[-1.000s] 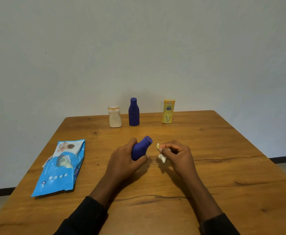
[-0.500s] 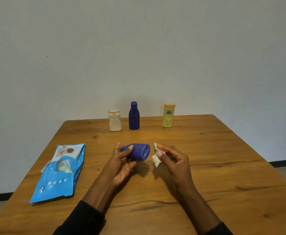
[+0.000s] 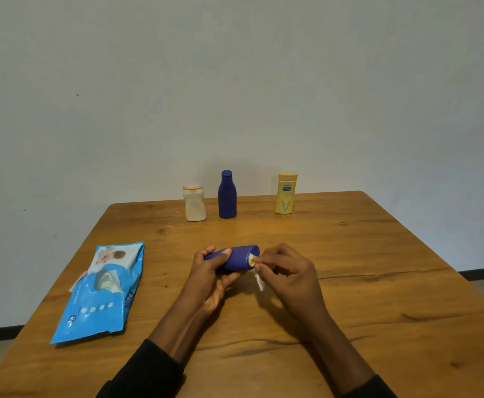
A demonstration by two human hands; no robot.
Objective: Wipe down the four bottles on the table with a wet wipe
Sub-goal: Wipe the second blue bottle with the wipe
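left hand (image 3: 210,278): curled round sideways blue bottle (image 3: 236,258) | right hand (image 3: 288,275): pinching wet wipe (image 3: 258,278) against bottle's base, just right of left hand

On the blue wet wipes pack (image 3: 97,294), near its right edge, the white letters "mee" can be read; they run sideways along the pack. A small round white mark in its lower left corner is too blurred to read. The yellow bottle (image 3: 286,193) carries a big pale "V" on its lower front. Above it is a blue oval logo, its writing too small to read.
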